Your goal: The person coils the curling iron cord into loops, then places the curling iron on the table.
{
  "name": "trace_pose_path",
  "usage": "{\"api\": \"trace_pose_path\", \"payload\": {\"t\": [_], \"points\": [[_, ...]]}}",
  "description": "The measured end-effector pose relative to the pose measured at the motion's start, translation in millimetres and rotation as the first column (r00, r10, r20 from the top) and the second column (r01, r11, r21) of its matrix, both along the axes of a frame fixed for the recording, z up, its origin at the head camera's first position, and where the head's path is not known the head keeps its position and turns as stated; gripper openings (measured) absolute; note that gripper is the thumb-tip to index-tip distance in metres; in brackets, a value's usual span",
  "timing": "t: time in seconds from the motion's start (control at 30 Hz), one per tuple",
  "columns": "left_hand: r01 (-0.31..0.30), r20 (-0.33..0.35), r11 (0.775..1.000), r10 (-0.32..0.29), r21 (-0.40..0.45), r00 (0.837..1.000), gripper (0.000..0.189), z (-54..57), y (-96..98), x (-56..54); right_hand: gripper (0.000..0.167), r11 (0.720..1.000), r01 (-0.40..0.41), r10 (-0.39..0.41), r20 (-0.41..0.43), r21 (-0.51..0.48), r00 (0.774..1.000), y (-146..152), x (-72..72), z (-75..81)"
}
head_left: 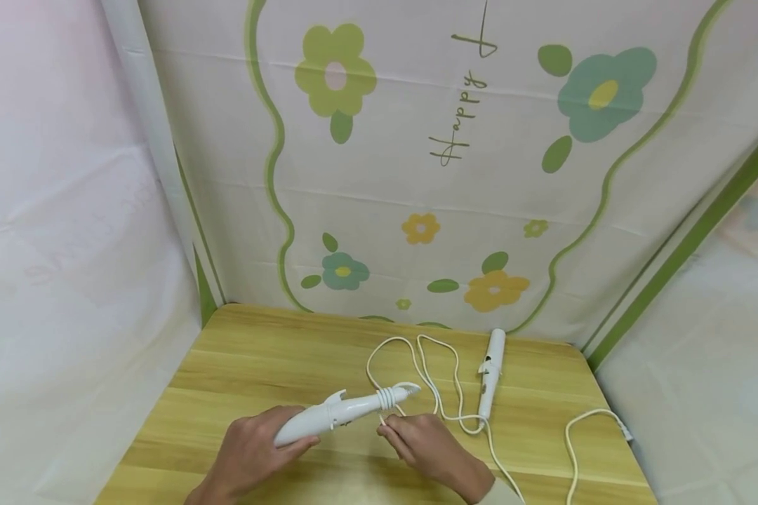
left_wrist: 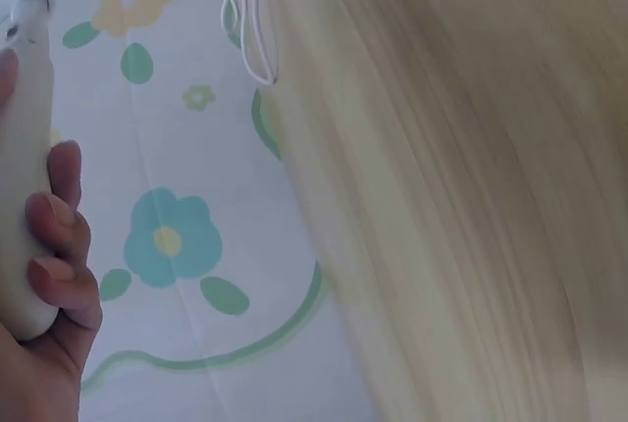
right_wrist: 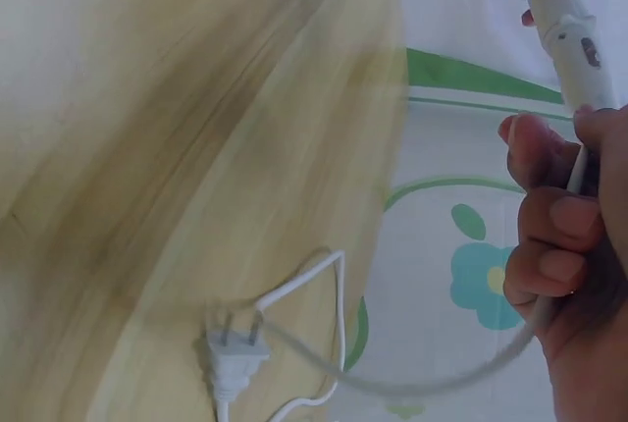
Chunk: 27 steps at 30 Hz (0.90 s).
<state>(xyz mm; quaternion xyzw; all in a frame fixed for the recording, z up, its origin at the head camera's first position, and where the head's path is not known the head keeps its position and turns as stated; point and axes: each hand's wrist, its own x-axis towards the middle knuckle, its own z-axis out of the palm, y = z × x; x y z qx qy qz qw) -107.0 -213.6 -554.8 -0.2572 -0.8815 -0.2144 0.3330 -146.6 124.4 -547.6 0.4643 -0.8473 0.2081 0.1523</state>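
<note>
My left hand [head_left: 253,449] grips a white hair iron [head_left: 309,421] by its thick end, the slim end pointing right. In the left wrist view, its fingers [left_wrist: 61,224] curl around the smooth white body. Several turns of white cord [head_left: 387,399] circle the slim end. Just below these turns, my right hand [head_left: 428,447] pinches the cord, which runs through its curled fingers in the right wrist view. A second white hair iron [head_left: 491,375] lies on the wooden table [head_left: 278,351], back right, with a small lever on its side.
Loose loops of white cord [head_left: 457,379] lie between the hands and the second iron. A white two-pin plug [right_wrist: 237,348] rests on the table near its right edge. Flower-printed cloth [head_left: 366,175] hangs behind the table, with pale cloth at both sides.
</note>
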Motion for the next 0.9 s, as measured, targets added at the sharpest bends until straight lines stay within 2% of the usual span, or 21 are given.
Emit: {"api": "trace_pose_path", "payload": {"t": [0.13, 0.23, 0.4, 0.5, 0.57, 0.67, 0.73, 0.8, 0.9], "points": [[-0.068, 0.006, 0.997, 0.068, -0.025, 0.998, 0.047, 0.0, -6.7, 0.0, 0.028, 1.000, -0.002, 0.002, -0.025, 0.003, 1.000, -1, 2.6, 4.1], [-0.098, 0.024, 0.994, 0.099, -0.048, 0.995, 0.050, -1.0, -11.7, -0.1, 0.019, 1.000, -0.005, 0.005, -0.013, -0.002, 1.000, 2, 3.2, 8.5], [-0.123, 0.048, 0.990, 0.126, -0.067, 0.991, 0.047, -1.5, -14.8, 1.1, 0.013, 1.000, 0.008, -0.008, -0.002, 0.016, 1.000, 8, -0.5, 17.4], [-0.138, 0.057, 0.987, 0.143, -0.077, 0.988, 0.046, -0.5, -14.7, 2.9, 0.008, 0.999, 0.000, 0.001, -0.028, 0.035, 1.000, 11, -4.1, 23.4], [-0.135, 0.090, 0.987, 0.143, -0.083, 0.986, 0.044, 1.3, -13.3, 4.0, 0.007, 0.999, -0.013, 0.016, -0.069, 0.040, 0.997, 13, -7.1, 27.3], [-0.094, 0.196, 0.991, 0.111, -0.095, 0.974, 0.038, 6.3, -10.6, 5.3, 0.008, 0.998, -0.048, 0.051, -0.143, 0.027, 0.988, 15, -12.4, 32.6], [-0.042, 0.287, 0.995, 0.067, -0.095, 0.955, 0.035, 10.1, -9.6, 5.8, 0.009, 0.998, -0.066, 0.068, -0.175, 0.016, 0.982, 16, -15.4, 35.2], [0.016, 0.352, 0.995, 0.018, -0.095, 0.936, 0.035, 13.1, -9.3, 5.7, 0.007, 0.997, -0.080, 0.079, -0.180, 0.002, 0.980, 17, -17.9, 36.5], [0.114, 0.396, 0.991, -0.075, -0.075, 0.915, 0.037, 15.1, -10.2, 5.2, 0.004, 0.997, -0.083, 0.081, -0.156, -0.003, 0.984, 18, -19.8, 36.5]]}}
